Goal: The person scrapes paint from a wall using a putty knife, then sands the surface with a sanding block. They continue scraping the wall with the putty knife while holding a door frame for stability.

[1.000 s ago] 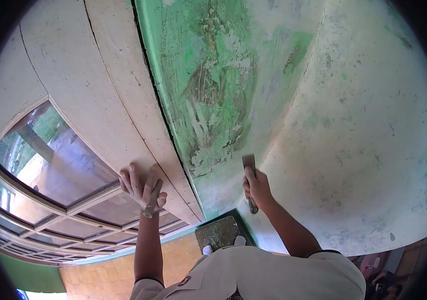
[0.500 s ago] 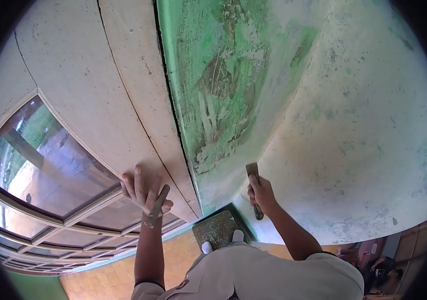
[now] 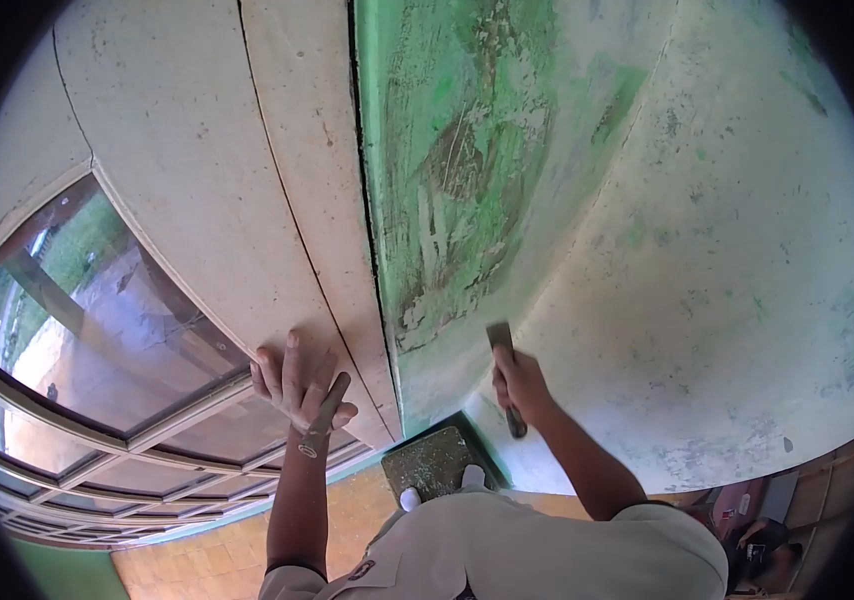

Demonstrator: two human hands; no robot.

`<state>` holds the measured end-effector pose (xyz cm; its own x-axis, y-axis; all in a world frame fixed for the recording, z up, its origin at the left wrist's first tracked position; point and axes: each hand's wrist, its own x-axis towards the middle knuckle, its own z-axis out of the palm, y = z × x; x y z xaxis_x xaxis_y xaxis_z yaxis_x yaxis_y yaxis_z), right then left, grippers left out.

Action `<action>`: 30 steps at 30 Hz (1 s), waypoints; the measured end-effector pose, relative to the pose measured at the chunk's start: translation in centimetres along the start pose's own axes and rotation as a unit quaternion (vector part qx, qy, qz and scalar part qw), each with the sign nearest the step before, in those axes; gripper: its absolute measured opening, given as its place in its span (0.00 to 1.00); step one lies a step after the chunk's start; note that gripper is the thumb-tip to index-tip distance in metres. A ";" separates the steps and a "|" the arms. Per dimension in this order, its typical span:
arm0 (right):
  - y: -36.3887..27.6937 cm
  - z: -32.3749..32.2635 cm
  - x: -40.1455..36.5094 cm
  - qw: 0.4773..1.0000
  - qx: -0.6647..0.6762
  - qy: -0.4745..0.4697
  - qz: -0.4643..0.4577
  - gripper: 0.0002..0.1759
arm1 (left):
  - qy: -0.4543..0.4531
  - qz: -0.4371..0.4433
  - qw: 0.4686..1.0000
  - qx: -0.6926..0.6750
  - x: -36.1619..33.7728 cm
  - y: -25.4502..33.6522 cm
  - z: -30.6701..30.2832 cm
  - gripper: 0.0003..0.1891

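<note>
Filling the bottom edge, the person's beige cloth shirt lies closest to the camera. Below it is a dark speckled square step on the orange tiled floor.

Farther out, the right hand is closed in a fist around the handle of a narrow flat-bladed metal scraper. The dark handle end pokes out under the fist. The dull grey blade is short and square-ended, and it points up with its tip touching the wall just beside the lower edge of the flaking patch.

The left hand is pressed against the pale beige wooden frame with its fingers stretched out, while the thumb pins a slim brown rod-shaped tool across the palm.

Beyond the hands is the worn green-painted plaster wall. It is scratched down to brown and whitish layers in the middle and fades to pale grey-white on the right. Past the frame on the left is the glass-paned window.
</note>
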<state>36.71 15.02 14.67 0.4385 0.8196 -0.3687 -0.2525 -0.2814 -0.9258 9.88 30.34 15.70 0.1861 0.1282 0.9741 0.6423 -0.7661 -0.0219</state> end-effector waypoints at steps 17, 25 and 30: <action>-3.4 1.1 2.0 1.000 0.018 0.004 -0.014 0.22 | -0.008 -0.003 1.000 0.005 -0.4 0.0 -0.2 0.36; 0.1 -0.3 -0.5 1.000 0.019 0.017 0.010 0.24 | 0.002 0.014 1.000 0.013 -0.1 -0.1 0.0 0.39; -3.8 0.9 2.9 0.994 -0.035 0.024 -0.097 0.24 | 0.005 0.022 1.000 0.006 -0.2 -0.2 0.1 0.39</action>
<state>38.13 18.92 17.24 0.5146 0.8373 -0.1844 -0.0984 -0.1559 -0.9829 9.74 30.54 15.53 0.2070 0.0888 0.9743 0.6426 -0.7632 -0.0670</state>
